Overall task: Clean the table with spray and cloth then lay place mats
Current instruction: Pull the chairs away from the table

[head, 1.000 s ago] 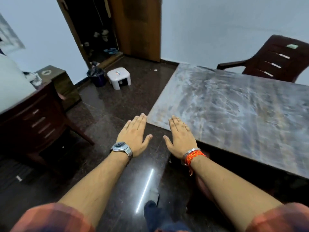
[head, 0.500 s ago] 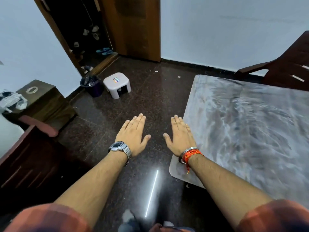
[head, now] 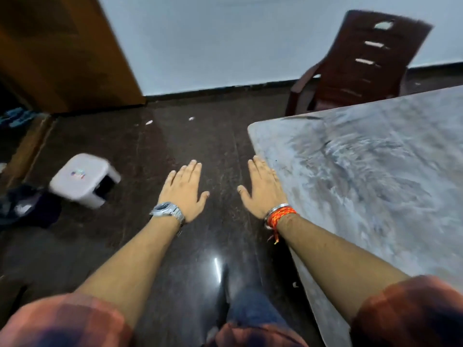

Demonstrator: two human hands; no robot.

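Observation:
The table (head: 375,171) has a grey, streaky marbled top and fills the right side of the view. My left hand (head: 184,190), with a silver watch on the wrist, is stretched out flat over the dark floor, fingers straight, holding nothing. My right hand (head: 264,189), with a red thread band on the wrist, is also flat and empty, held out next to the table's left edge. No spray bottle, cloth or place mat is in view.
A dark brown plastic chair (head: 360,63) stands at the table's far side near the white wall. A small white stool (head: 85,180) sits on the floor at left beside a dark bin (head: 27,206). An orange-brown door (head: 67,51) is at top left.
The view has swung right and nearer the table. The stool and bin slid to the left, the chair came into fuller view. Both hands stay flat and empty.

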